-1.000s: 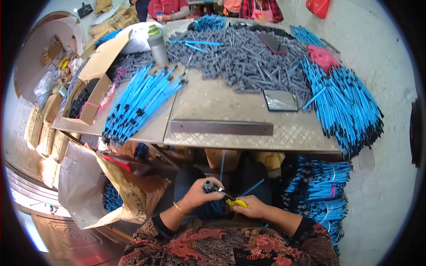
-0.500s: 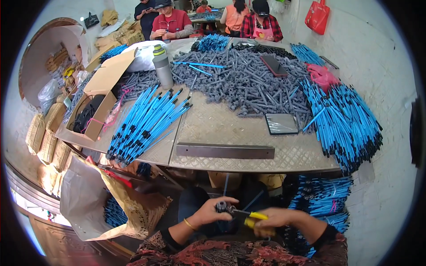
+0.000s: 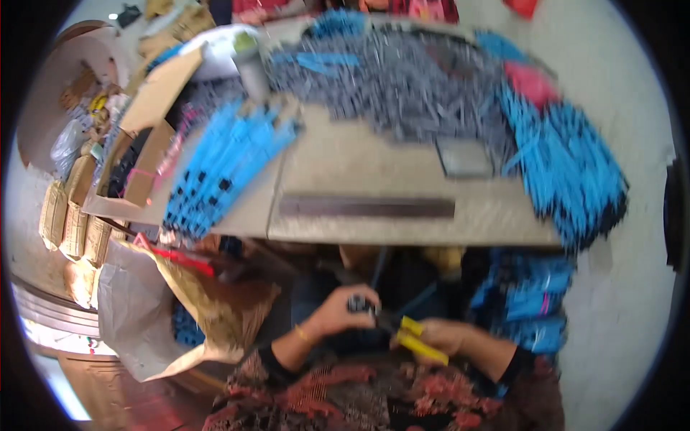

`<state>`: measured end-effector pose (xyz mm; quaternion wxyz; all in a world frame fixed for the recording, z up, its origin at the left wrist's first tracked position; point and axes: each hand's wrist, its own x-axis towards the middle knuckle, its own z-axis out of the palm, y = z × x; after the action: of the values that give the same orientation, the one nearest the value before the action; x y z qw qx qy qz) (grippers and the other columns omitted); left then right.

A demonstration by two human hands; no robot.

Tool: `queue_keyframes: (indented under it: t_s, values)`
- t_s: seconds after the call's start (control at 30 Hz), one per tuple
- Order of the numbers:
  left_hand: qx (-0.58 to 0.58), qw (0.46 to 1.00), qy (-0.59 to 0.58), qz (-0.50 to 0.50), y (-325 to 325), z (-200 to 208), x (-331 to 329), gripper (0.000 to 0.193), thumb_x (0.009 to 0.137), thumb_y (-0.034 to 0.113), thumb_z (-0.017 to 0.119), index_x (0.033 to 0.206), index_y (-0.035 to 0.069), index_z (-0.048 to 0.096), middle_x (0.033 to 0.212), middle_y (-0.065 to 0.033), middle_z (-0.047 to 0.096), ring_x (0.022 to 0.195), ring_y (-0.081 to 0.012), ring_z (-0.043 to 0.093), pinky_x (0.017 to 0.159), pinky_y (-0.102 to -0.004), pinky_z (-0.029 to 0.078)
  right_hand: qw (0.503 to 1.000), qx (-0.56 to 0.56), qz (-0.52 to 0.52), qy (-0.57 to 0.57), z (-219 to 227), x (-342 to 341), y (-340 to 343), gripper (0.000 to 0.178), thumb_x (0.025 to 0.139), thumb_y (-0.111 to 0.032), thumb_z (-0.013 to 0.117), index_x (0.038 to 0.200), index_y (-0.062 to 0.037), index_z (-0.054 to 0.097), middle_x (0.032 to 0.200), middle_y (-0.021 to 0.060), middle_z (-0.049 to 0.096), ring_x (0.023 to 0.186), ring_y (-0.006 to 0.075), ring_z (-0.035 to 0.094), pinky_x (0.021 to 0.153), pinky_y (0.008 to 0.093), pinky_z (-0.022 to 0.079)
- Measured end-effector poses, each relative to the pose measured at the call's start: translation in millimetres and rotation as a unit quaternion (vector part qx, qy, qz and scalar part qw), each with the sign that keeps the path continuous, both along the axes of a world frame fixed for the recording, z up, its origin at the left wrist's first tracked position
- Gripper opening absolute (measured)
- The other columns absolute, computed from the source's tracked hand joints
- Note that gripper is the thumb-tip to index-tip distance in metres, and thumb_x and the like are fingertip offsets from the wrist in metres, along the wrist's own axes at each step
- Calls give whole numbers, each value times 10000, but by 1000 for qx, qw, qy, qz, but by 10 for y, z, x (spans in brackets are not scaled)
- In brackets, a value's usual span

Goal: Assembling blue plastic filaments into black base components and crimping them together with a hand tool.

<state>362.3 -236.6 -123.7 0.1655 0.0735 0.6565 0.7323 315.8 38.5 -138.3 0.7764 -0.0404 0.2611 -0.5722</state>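
Note:
My left hand (image 3: 339, 314) is closed around a small dark grey plastic part (image 3: 357, 304) above my lap. Close by on the right, my right hand (image 3: 451, 336) grips yellow-handled pliers (image 3: 422, 348). Their handles are spread apart, and the dark jaws point at the grey part; blur hides whether they touch it. Thin blue rods show faintly beyond my hands, one of them a slanting blue rod (image 3: 424, 294). What holds these rods cannot be made out.
Ahead stands a table (image 3: 345, 172) with a dark metal bar (image 3: 366, 207) near its front edge. A grey heap of parts (image 3: 424, 93) and blue rod bundles (image 3: 223, 169) lie on it. An open sack (image 3: 215, 309) stands left; more blue bundles (image 3: 521, 294) sit at right.
The view has tipped downward and blurred, so the table appears higher. The pliers' yellow handles have spread apart in my right hand. My left hand still holds the grey part.

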Motion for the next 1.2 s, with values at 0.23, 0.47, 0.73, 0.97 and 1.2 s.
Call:
queue_keyframes:
  t_s: [0.23,0.47,0.73,0.97,1.2]
  values:
    - [12,995,-16,94,25,35,-41,413,592,269,777,876,23,606,860,-45,583,807,-142,547,742,-284,437,948,58,24,313,473,-247,-102,423,882,-276,559,1170,7,435,800,141,585,632,213,611,567,320,505]
    - [46,998,33,-33,-41,-167,-181,385,616,213,811,884,24,609,859,-13,572,786,-112,538,736,-251,435,993,-42,-78,-83,-70,112,-4,375,919,-255,504,1155,28,435,614,131,560,435,195,560,432,259,478]
    - [-16,997,20,71,-30,98,-128,436,633,182,797,995,39,602,900,-14,588,847,-108,538,778,-255,440,476,72,49,875,996,-239,-214,599,708,-109,605,1256,11,396,1096,205,537,935,334,570,794,409,469]
    - [16,999,12,-36,68,19,-2,491,675,222,779,1086,27,596,980,-32,602,887,-111,547,814,-264,432,743,51,130,655,884,-319,-47,455,829,-166,550,1224,22,427,986,191,598,812,304,611,724,390,490]
    - [42,997,39,-57,61,59,-46,454,683,235,784,1039,27,593,947,-20,590,876,-100,538,802,-250,426,998,-34,32,-48,-204,-128,277,457,889,-249,538,1236,19,410,868,137,596,745,216,604,633,276,488]
